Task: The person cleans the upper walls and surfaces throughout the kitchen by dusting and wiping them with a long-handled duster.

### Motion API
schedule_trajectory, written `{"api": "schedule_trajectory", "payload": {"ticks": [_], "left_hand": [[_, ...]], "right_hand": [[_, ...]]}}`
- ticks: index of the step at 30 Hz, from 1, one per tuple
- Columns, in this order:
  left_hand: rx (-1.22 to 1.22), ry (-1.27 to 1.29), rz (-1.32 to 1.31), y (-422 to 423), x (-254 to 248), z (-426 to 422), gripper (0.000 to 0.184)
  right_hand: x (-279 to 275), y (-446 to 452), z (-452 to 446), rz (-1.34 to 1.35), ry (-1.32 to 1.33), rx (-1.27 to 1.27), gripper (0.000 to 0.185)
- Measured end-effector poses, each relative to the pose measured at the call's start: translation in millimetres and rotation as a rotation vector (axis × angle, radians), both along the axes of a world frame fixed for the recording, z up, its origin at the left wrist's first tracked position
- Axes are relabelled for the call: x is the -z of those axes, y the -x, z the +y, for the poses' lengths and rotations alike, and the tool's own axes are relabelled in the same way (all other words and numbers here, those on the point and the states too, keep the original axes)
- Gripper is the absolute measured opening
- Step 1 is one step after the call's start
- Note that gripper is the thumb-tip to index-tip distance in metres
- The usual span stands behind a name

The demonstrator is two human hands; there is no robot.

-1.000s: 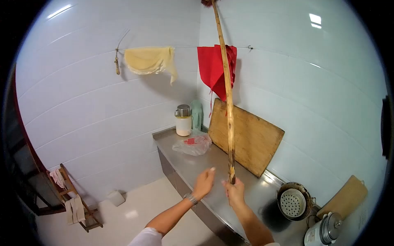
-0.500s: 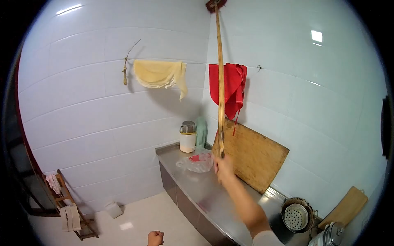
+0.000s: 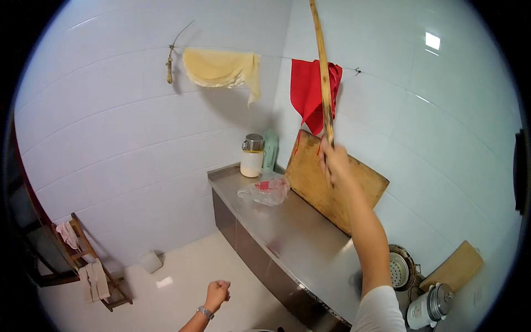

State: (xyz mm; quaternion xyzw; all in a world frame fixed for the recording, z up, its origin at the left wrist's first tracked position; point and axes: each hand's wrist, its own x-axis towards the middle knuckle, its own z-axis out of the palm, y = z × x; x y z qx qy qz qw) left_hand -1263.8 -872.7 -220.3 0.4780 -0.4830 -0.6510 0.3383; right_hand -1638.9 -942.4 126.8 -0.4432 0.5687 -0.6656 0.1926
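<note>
My right hand (image 3: pixel 337 161) is wrapped round the lower end of a broom's long wooden handle (image 3: pixel 322 66). The handle stands nearly upright and runs out of the top of the view, so the broom's head is hidden now. Behind it hang a red cloth (image 3: pixel 307 91) and, below that, a big wooden board (image 3: pixel 310 169) leaning on the wall. My left hand (image 3: pixel 217 294), with a watch at the wrist, is closed in a loose fist low in the view, over the floor. Nothing shows in it.
A steel counter (image 3: pixel 276 232) runs along the right wall, bearing a thermos jug (image 3: pixel 252 157), a green bottle-like thing (image 3: pixel 270 149), a plastic bag (image 3: pixel 265 191) and a rice cooker (image 3: pixel 428 307). A yellow cloth (image 3: pixel 221 69) hangs on a line. A wooden rack (image 3: pixel 91 260) stands left.
The broom has gone up and slightly right with my right hand, its reddish-brown head leaving the view. My left hand has come further up into view. The camera has tilted down.
</note>
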Motion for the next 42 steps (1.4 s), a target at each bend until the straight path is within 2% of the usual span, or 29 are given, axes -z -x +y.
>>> {"api": "schedule_trajectory", "payload": {"ticks": [5, 7, 10, 11, 13, 16, 17, 18, 19, 20, 23, 24, 26, 29, 30, 32, 34, 35, 38, 40, 42], "left_hand": [[0.274, 0.221, -0.007, 56.6, -54.4, -37.5, 0.038], [0.431, 0.439, -0.058, 98.5, -82.6, -53.7, 0.044], [0.533, 0.58, -0.003, 168.4, -159.7, -47.8, 0.053], [0.596, 0.556, 0.096, 190.1, -189.2, -44.2, 0.054], [0.68, 0.407, 0.354, 244.0, -216.8, -40.2, 0.053], [0.657, 0.381, 0.396, 292.4, -259.3, -17.2, 0.053], [0.494, 0.141, 0.523, 305.1, -261.3, -10.1, 0.049], [0.32, -0.095, 0.637, 314.0, -258.8, -2.7, 0.045], [0.321, -0.098, 0.628, 315.3, -247.1, 5.4, 0.045], [0.339, -0.05, 0.585, 312.8, -231.9, 10.1, 0.037], [0.318, 0.07, 0.391, 307.8, -180.9, 21.0, 0.026], [0.309, 0.105, 0.375, 306.7, -162.7, 23.9, 0.024], [0.294, 0.14, 0.351, 302.1, -133.9, 28.7, 0.024], [0.191, 0.265, 0.262, 287.2, -111.7, 32.8, 0.021], [0.203, 0.305, 0.218, 278.8, -109.7, 31.5, 0.018], [0.203, 0.355, 0.168, 260.6, -106.5, 24.0, 0.015], [0.237, 0.503, 0.08, 230.6, -89.7, 21.9, 0.015], [0.255, 0.578, 0.042, 216.6, -83.4, 20.8, 0.016], [0.228, 0.463, -0.096, 165.0, -77.4, 34.3, 0.016], [0.243, 0.405, -0.148, 127.0, -57.2, 38.7, 0.016], [0.292, 0.377, -0.193, 83.6, -30.4, 49.8, 0.015]], "right_hand": [[88.7, -25.2, 129.0, -0.124, -0.206, -0.022, 0.023], [109.2, -42.4, 170.1, -0.173, -0.207, -0.004, 0.02], [119.6, -64.0, 216.9, -0.255, -0.301, 0.078, 0.018], [122.6, -69.3, 229.1, -0.264, -0.31, 0.091, 0.018], [131.0, -77.9, 250.2, -0.287, -0.369, 0.143, 0.016], [171.0, -83.2, 274.7, -0.263, -0.363, 0.154, 0.015], [188.4, -82.9, 282.0, -0.253, -0.354, 0.126, 0.016], [209.4, -82.5, 288.9, -0.261, -0.359, 0.129, 0.016], [232.9, -82.7, 294.5, -0.121, -0.404, 0.192, 0.017], [253.0, -80.5, 295.3, 0.027, -0.435, 0.252, 0.017], [307.5, -87.4, 305.9, 0.12, -0.438, 0.244, 0.019], [327.4, -90.2, 305.0, 0.12, -0.429, 0.24, 0.019], [364.0, -99.9, 298.9, -0.086, -0.325, 0.216, 0.019], [399.8, -106.5, 288.2, -0.028, -0.324, 0.134, 0.019], [398.6, -107.7, 285.6, -0.036, -0.327, 0.121, 0.019], [387.0, -98.2, 266.9, 0.161, -0.444, -0.12, 0.029], [352.1, -90.4, 247.4, 0.049, -0.221, -0.213, 0.045], [336.9, -79.7, 232.6, 0.055, -0.193, -0.246, 0.048], [295.8, -49.3, 175.9, 0.034, 0.002, -0.385, 0.056], [247.1, -51.3, 147.8, -0.081, 0.14, -0.477, 0.057], [190.2, -63.3, 129.8, -0.051, 0.211, -0.56, 0.063]]}}
